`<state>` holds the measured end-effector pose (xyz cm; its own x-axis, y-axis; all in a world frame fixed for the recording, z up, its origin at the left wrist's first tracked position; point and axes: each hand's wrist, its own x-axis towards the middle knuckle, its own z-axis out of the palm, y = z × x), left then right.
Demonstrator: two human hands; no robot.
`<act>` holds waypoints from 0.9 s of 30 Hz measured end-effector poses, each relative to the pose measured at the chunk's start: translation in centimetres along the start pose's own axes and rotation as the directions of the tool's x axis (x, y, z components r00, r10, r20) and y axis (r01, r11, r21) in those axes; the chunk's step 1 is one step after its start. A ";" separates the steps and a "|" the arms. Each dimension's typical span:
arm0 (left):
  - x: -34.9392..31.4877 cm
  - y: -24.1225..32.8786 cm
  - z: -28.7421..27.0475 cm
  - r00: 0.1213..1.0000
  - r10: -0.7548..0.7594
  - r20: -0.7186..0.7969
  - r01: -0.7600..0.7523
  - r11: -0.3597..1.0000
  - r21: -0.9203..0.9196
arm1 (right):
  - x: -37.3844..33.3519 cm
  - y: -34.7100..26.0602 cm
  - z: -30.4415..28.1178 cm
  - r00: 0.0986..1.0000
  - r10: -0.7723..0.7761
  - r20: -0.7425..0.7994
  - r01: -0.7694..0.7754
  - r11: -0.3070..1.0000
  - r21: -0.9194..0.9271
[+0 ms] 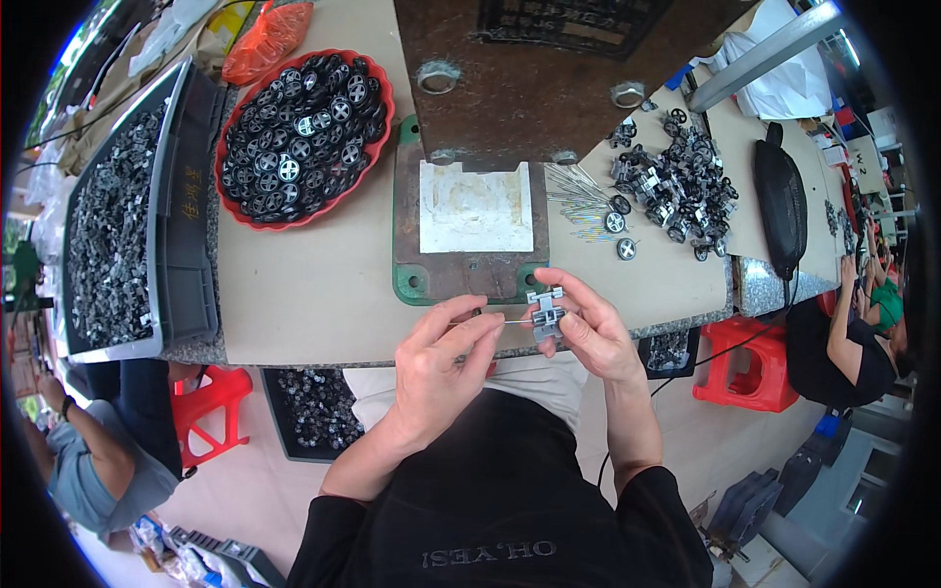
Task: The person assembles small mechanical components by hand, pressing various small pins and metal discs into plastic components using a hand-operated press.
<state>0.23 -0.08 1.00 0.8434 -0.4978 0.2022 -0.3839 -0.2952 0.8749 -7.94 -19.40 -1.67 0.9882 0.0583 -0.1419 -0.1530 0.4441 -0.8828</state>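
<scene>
In front of the press base, my left hand (441, 365) pinches a thin metal axle (516, 321). Something dark, perhaps a wheel seen edge-on, shows between its fingers. My right hand (600, 338) is closed on a small grey plastic bracket (546, 316), held between thumb and fingers. The axle reaches from the left fingertips to the side of the bracket; whether its tip is inside a hole is too small to tell. Beyond my hands stands the press with its white plate (476, 211) on a green-edged base (417, 282).
A red scalloped tray (388, 127) of black wheels sits left of the press. Further left is a grey bin (186, 245) of small parts. To the right lie loose axles (580, 201), single wheels (625, 249), a heap of wheeled brackets (676, 181) and a black pouch (781, 211).
</scene>
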 end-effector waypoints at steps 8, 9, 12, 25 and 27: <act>0.1 -0.1 0.1 0.997 0.071 -0.010 -0.070 0.996 0.051 | 0.2 -1.0 0.0 1.000 0.005 0.002 -0.005 1.000 -0.022; 0.1 -0.1 0.2 0.998 0.068 -0.011 -0.067 0.997 0.048 | 0.3 -1.1 0.0 1.000 0.008 0.000 -0.008 0.999 -0.051; 0.1 -0.2 0.2 0.998 0.066 -0.006 -0.066 0.997 0.044 | 0.2 -1.2 -0.3 1.000 0.021 0.004 -0.020 0.996 -0.083; 0.2 -0.3 0.1 0.998 0.068 -0.011 -0.067 0.997 0.044 | 0.0 -1.3 -0.3 0.998 0.066 -0.002 -0.066 0.995 -0.081; 0.2 -0.4 0.2 0.996 0.083 -0.016 -0.082 0.995 0.054 | 0.0 -1.2 -0.7 0.998 0.062 0.022 -0.060 0.995 -0.075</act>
<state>0.42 -0.22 0.62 0.8147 -0.5074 0.2807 -0.4713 -0.2974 0.8303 -7.77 -20.53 -0.89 0.9768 0.1051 -0.1867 -0.2127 0.3710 -0.9039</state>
